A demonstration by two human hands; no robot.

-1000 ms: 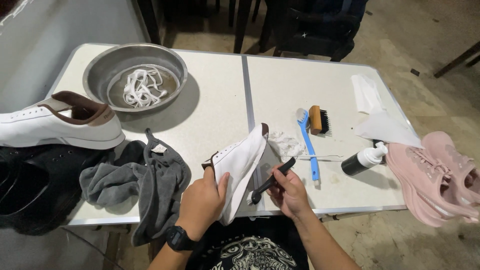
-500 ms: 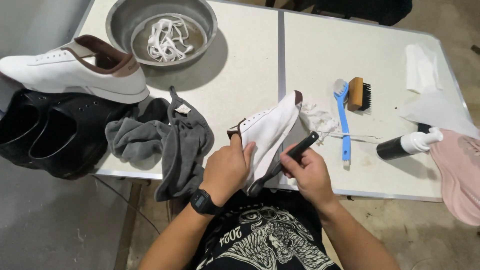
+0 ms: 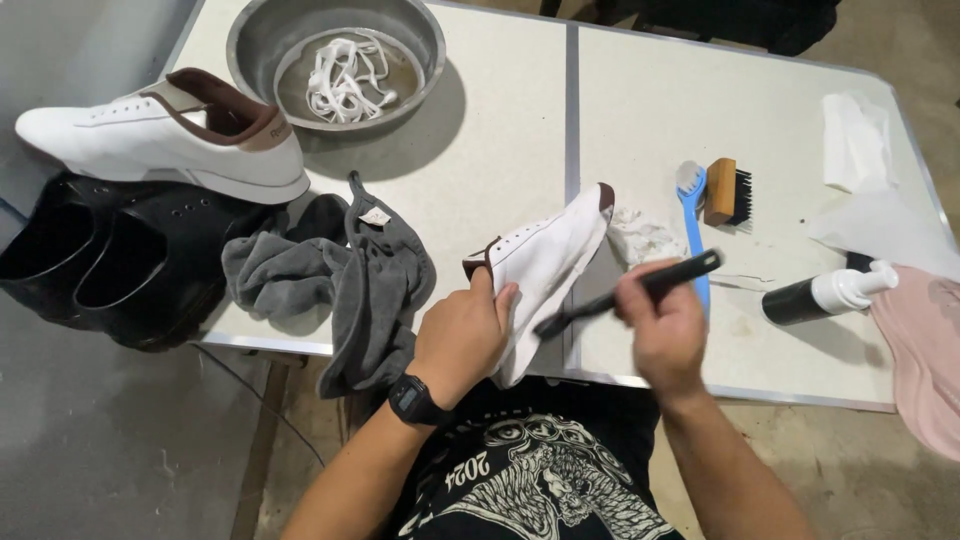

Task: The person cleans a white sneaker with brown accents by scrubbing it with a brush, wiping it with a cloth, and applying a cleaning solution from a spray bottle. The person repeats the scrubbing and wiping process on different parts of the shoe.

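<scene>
Left hand [image 3: 462, 335] grip closed on white sneaker [image 3: 545, 265] (tilted) — right hand [image 3: 668, 325] clasps black brush [image 3: 630, 292].

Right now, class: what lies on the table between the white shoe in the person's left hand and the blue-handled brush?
In the head view, a crumpled white cloth lies between the white shoe and the blue-handled brush, by the shoe's toe.

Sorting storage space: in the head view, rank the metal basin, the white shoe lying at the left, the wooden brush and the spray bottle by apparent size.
1. White shoe, metal basin: alike, unranked.
2. Spray bottle.
3. Wooden brush.
</scene>
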